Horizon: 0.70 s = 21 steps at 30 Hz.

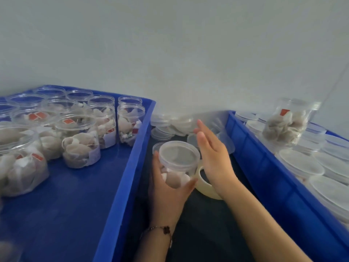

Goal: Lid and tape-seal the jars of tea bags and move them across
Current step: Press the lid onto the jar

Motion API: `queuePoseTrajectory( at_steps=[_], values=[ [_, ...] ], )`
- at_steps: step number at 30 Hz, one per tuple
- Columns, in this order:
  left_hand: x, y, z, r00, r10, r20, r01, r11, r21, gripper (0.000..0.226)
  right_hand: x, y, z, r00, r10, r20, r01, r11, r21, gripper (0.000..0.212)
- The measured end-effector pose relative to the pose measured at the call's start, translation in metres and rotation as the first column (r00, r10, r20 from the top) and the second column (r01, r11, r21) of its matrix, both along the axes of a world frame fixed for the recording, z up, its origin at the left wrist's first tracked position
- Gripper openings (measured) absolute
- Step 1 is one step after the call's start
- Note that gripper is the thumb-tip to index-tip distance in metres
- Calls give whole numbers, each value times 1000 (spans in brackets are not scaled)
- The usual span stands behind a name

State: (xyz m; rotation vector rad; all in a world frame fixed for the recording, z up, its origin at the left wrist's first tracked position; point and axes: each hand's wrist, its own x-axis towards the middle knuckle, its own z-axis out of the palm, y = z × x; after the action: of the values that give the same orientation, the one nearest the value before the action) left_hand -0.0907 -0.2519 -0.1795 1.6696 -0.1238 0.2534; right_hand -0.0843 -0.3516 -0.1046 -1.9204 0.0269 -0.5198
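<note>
My left hand (166, 193) grips a clear jar of tea bags (177, 167) from below and the side, over the dark gap between two blue crates. A translucent lid (179, 154) sits on top of the jar. My right hand (211, 154) hovers just right of the lid with straight fingers and holds nothing. A roll of clear tape (205, 184) lies on the dark surface under my right wrist. Several loose lids (170, 127) are piled at the back of the gap.
The left blue crate (132, 167) holds several open jars of tea bags (81, 146). The right blue crate (255, 157) holds several lidded jars (300, 165), with one lidded jar (289, 123) on top. A pale wall stands behind.
</note>
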Motion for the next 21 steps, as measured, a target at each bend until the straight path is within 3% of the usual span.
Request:
queuePoseTrajectory(
  at_steps=[2,3,5,7,11,13,15,17,19,21],
  values=[
    [3,3,-13,1000,-11,-23,9,996,-84,126,-8,-29,-16,974,-182,-135,160,975,-156,52],
    [4,-5,-12,1000,8,-10,-9,994,-113,126,-12,-44,-28,939,-223,-262,130,936,-328,59],
    [10,-11,-16,999,33,-4,-33,993,-111,113,-22,-66,-51,856,-247,-455,-83,802,-591,73],
    [11,-7,-12,996,92,8,-92,994,-55,98,-30,-74,-67,860,-240,-450,-185,675,-714,69],
    [11,2,-2,961,257,104,-275,928,251,93,-39,-76,-71,945,-218,-243,-38,667,-744,43],
    [7,2,1,970,227,83,-240,936,255,94,-43,-77,-66,966,-180,-186,14,756,-655,35],
    [4,-1,1,980,196,22,-197,967,164,91,-50,-78,-60,975,-223,-16,187,855,-484,29],
    [-1,-4,3,974,224,14,-224,971,86,66,-57,-78,-53,911,-359,204,407,862,-301,36],
    [-12,-6,11,934,291,205,-329,927,180,35,-63,-78,-46,853,-448,268,468,884,-12,50],
    [-25,-9,17,879,201,432,-318,923,218,19,-67,-78,-40,848,-467,250,426,882,202,58]
  ],
)
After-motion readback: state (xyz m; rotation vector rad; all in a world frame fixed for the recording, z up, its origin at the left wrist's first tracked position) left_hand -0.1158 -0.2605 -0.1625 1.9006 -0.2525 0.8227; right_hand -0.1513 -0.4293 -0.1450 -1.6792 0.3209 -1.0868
